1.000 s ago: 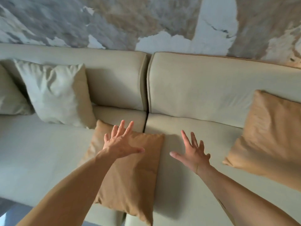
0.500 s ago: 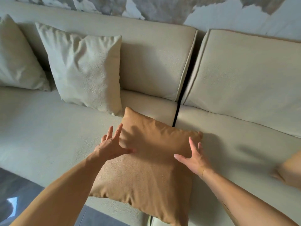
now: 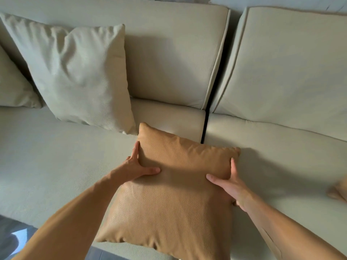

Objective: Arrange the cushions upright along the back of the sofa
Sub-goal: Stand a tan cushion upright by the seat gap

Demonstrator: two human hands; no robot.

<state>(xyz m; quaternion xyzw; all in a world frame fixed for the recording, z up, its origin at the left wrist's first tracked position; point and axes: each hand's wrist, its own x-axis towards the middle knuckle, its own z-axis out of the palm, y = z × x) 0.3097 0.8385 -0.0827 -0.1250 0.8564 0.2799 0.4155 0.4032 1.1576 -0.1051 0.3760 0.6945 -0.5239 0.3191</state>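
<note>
While flat on the sofa seat (image 3: 56, 156), tan cushion (image 3: 174, 194) in both hands' grip: left hand (image 3: 135, 168), right hand (image 3: 230, 184).

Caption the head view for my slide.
Both hands, left and right, grip the flat tan cushion by its sides on the beige sofa.

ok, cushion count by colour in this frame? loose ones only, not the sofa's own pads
Tan: 2, the tan cushion held between the left hand and right hand, and a tan corner at the right edge.
Cream: 2, the cream cushion upright against the backrest, and another cream one, partly cut off, at far left.
Total: 4
</note>
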